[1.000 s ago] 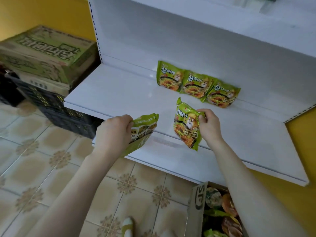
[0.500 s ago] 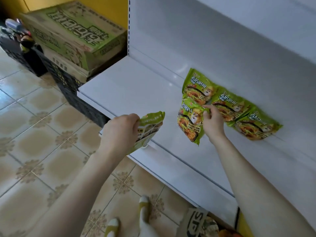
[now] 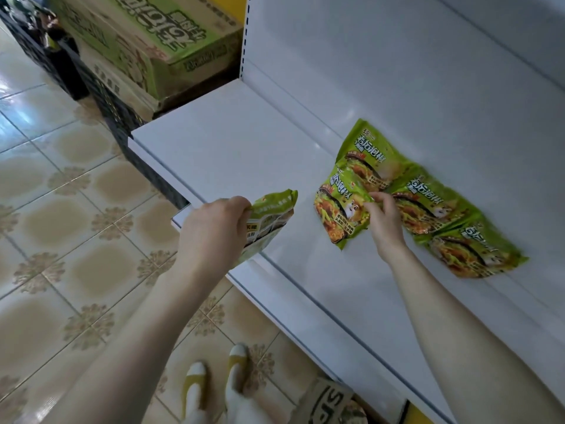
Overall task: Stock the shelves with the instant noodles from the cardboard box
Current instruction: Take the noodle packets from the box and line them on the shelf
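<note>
So the right hand (image 3: pixel 382 221) has the pack (image 3: pixel 339 209) pinched by its right edge, fingers and thumb curled on the film. The pack's face is out and its top overlaps the first one in the row (image 3: pixel 428 203). That row is three packs leaning on the back wall (image 3: pixel 397 71), running from about 11 o'clock down to 4 o'clock. I can't quite tell if the bottom edge is resting on the shelf (image 3: pixel 232 154) yet.

The left hand (image 3: pixel 214 228) is wrapped round a spare pack (image 3: pixel 269 218), back side showing, out at 9 o'clock over the shelf's front lip. The box (image 3: pixel 327 402) is down at 6 o'clock by the feet.

If I were doing this step, I'd get the bottom seam flat on the shelf before letting go, because that film looks slippery and a tilted pack would probably slide forward. I'd either tuck it square in front of the first pack or shift it toward 10 o'clock to extend the row — not half over it. Go easy too: the back ones only lean there, so a nudge could topple them.
</note>
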{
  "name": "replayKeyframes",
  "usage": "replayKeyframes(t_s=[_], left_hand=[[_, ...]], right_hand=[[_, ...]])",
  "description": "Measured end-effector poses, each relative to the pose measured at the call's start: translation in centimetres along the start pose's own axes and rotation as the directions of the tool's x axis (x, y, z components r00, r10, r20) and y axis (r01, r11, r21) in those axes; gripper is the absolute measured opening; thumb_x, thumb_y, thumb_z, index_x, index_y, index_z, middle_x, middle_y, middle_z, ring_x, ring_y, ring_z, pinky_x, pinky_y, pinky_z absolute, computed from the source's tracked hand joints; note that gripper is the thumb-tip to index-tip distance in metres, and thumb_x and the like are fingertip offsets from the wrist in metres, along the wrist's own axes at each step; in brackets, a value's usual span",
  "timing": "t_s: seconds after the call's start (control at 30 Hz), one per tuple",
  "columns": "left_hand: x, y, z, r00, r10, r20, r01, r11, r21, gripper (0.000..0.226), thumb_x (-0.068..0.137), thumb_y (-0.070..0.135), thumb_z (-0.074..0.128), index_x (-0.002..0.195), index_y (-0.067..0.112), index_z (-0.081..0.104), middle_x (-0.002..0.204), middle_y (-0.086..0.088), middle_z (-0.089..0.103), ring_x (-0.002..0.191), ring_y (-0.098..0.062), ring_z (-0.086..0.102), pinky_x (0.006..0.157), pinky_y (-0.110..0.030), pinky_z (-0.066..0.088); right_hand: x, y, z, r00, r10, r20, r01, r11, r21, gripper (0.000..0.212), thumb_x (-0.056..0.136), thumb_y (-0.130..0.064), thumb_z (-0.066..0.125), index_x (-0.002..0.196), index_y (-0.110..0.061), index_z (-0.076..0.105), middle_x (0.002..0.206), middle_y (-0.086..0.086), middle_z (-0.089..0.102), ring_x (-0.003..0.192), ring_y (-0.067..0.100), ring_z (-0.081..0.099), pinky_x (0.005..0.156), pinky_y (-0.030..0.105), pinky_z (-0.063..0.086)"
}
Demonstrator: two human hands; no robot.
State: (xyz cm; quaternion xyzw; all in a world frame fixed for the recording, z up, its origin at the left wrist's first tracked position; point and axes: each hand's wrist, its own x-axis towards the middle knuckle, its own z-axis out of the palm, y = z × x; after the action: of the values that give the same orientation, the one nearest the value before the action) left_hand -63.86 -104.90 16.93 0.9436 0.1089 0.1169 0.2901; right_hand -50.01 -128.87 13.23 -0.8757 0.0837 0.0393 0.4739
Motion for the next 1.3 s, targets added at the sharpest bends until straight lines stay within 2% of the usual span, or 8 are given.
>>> replayKeyframes(t_s=[0.1, 0.2, 0.43, 0.63, 0.77, 1.03, 1.17, 1.3], left_hand=[[-0.6, -0.1, 0.5, 1.0, 0.019, 0.008, -0.019, 1.0, -0.015, 0.018, 0.091, 0.008, 0.052, 0.085, 0.003, 0.068, 0.068, -0.013, 0.067, 0.06, -0.034, 0.06, 0.056, -0.041, 0.051], [-1.2, -0.4, 0.8, 0.999, 0.037, -0.002, -0.037, 0.999, -0.038, 0.018, 0.09, 0.008, 0.052, 0.083, 0.003, 0.068, 0.065, -0.012, 0.066, 0.057, -0.034, 0.059, 0.053, -0.038, 0.05], [-2.0, -0.4, 1.2, 0.999, 0.051, -0.02, -0.052, 0.996, -0.071, 0.027, 0.088, 0.015, 0.045, 0.082, 0.003, 0.068, 0.065, -0.013, 0.066, 0.057, -0.034, 0.06, 0.051, -0.035, 0.047], [-1.0, -0.2, 1.7, 0.997, 0.054, -0.051, -0.059, 0.994, -0.092, 0.034, 0.085, 0.021, 0.038, 0.083, 0.005, 0.068, 0.067, -0.011, 0.067, 0.058, -0.034, 0.059, 0.053, -0.041, 0.051], [0.0, 0.2, 2.3, 0.995, 0.068, -0.071, -0.074, 0.993, -0.089, 0.037, 0.085, 0.023, 0.034, 0.084, 0.004, 0.067, 0.068, -0.011, 0.067, 0.061, -0.034, 0.059, 0.056, -0.042, 0.051], [2.6, 0.7, 4.1, 0.986, 0.118, -0.121, -0.129, 0.988, -0.085, 0.036, 0.084, 0.022, 0.036, 0.084, 0.004, 0.067, 0.07, -0.013, 0.067, 0.062, -0.036, 0.059, 0.056, -0.042, 0.05], [3.7, 0.9, 5.2, 0.981, 0.131, -0.146, -0.145, 0.985, -0.095, 0.034, 0.083, 0.02, 0.039, 0.081, 0.003, 0.068, 0.068, -0.015, 0.067, 0.06, -0.037, 0.059, 0.055, -0.042, 0.05], [4.5, 1.3, 6.2, 0.978, 0.142, -0.156, -0.158, 0.983, -0.098, 0.034, 0.082, 0.021, 0.039, 0.081, 0.004, 0.068, 0.069, -0.015, 0.067, 0.061, -0.038, 0.059, 0.057, -0.043, 0.051]], right_hand=[[-0.3, 0.8, 0.0, 0.999, -0.032, -0.004, 0.032, 0.996, -0.089, 0.036, 0.084, -0.018, 0.065, 0.116, -0.008, 0.051, 0.113, 0.002, 0.051, 0.1, 0.011, 0.046, 0.071, 0.017, 0.039], [-0.5, 1.5, 0.3, 0.996, -0.058, -0.067, 0.046, 0.984, -0.17, 0.038, 0.081, -0.013, 0.069, 0.114, -0.005, 0.052, 0.117, 0.007, 0.055, 0.098, 0.01, 0.046, 0.081, 0.023, 0.037], [0.6, 1.6, 0.1, 0.993, -0.038, -0.109, 0.015, 0.979, -0.204, 0.032, 0.081, -0.007, 0.068, 0.11, -0.006, 0.054, 0.119, 0.009, 0.057, 0.098, 0.016, 0.05, 0.078, 0.026, 0.038], [3.3, 1.1, 0.0, 0.981, -0.131, -0.14, 0.097, 0.969, -0.226, 0.03, 0.081, -0.002, 0.065, 0.11, -0.002, 0.054, 0.12, 0.012, 0.057, 0.113, 0.025, 0.052, 0.089, 0.031, 0.041], [5.9, 0.9, 0.1, 0.98, -0.131, -0.15, 0.096, 0.97, -0.223, 0.032, 0.083, -0.002, 0.063, 0.114, -0.003, 0.053, 0.129, 0.011, 0.053, 0.121, 0.024, 0.049, 0.09, 0.026, 0.038], [9.4, 0.5, 0.3, 0.972, -0.131, -0.197, 0.083, 0.968, -0.236, 0.033, 0.084, -0.001, 0.06, 0.116, -0.006, 0.053, 0.125, 0.01, 0.055, 0.113, 0.022, 0.052, 0.077, 0.019, 0.038], [10.3, 0.9, 0.0, 0.971, -0.128, -0.201, 0.087, 0.975, -0.204, 0.031, 0.086, 0.0, 0.058, 0.116, -0.006, 0.052, 0.125, 0.009, 0.053, 0.114, 0.024, 0.053, 0.077, 0.024, 0.042], [11.2, 1.2, -0.5, 0.968, -0.159, -0.197, 0.112, 0.966, -0.232, 0.03, 0.086, 0.001, 0.057, 0.114, -0.006, 0.053, 0.127, 0.01, 0.052, 0.116, 0.025, 0.051, 0.079, 0.023, 0.04]])
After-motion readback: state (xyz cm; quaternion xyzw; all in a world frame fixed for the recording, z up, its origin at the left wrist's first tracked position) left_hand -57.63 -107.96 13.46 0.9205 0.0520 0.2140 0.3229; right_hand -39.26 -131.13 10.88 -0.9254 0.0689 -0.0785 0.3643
